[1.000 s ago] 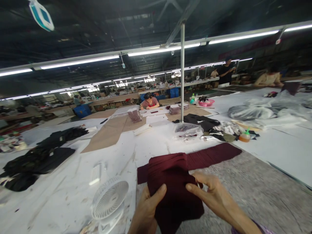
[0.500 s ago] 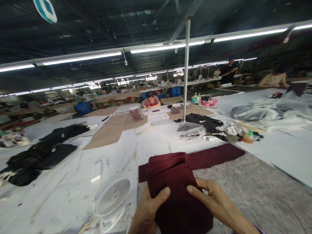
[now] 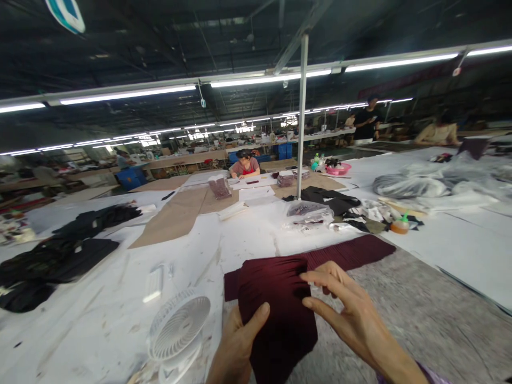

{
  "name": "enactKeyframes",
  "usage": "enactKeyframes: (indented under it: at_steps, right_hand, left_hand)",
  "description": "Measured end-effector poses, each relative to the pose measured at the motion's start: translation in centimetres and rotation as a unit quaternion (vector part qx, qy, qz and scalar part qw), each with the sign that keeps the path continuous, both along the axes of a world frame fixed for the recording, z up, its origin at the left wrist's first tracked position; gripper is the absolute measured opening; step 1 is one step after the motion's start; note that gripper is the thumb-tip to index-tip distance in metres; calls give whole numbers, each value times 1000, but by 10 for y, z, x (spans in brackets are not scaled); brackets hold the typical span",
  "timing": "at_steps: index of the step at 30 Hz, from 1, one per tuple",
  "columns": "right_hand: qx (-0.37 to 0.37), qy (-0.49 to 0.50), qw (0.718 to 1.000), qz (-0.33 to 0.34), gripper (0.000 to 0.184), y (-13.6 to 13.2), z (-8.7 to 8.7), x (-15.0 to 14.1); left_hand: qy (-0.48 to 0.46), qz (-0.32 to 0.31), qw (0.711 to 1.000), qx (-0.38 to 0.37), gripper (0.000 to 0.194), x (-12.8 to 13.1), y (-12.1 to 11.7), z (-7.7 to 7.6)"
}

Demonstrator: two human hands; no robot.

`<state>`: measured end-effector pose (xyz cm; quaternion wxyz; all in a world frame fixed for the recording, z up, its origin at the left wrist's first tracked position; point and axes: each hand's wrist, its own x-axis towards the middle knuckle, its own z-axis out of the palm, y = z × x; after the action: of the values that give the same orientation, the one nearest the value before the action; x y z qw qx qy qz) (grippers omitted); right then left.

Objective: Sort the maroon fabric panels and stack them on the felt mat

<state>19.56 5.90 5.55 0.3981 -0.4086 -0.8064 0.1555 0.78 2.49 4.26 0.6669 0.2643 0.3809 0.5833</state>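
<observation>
Maroon cloth stack point(image 3: 276, 314) sits in your left hand point(image 3: 240, 341), just right of the white fan point(image 3: 182, 328), in the head view. Your left thumb lies flat across its near face; the fingers behind are hidden, so you cannot tell how tightly they curl, though the grip appears to carry the cloth. Your right hand point(image 3: 348, 309), clasping the right-hand edge half a second ago, now loosens: its forefinger rises to the upper right edge, its thumb is parted from it with the tip at the cloth's side, and whether either tip presses cannot be told. The stack's lower right corner swings in toward the fan and its upper face shows ridges. That change suggests your left hand now steadies the load alone, while your right is free to work the edge. Farther right of the fan, beyond the stack, a row of overlapping maroon cloth point(image 3: 356, 252) lies along the grey surface point(image 3: 420, 304).
</observation>
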Motion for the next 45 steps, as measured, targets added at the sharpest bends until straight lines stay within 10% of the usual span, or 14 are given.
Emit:
enactKeyframes:
  at_steps: [10,27,45]
  right_hand:
    - [-39,-85,994,62,21,10,25,-11]
    - [-93,-90,988,87,27,12,24,-8]
    - [-213,-58,970,104,19,4,-12,-2]
  left_hand:
    - [175,-92,978,63,39,-7,-2,-7]
    - [206,-123,969,67,38,-11,-1,-9]
    - [-65,88,993,-47,42,-14,-1,4]
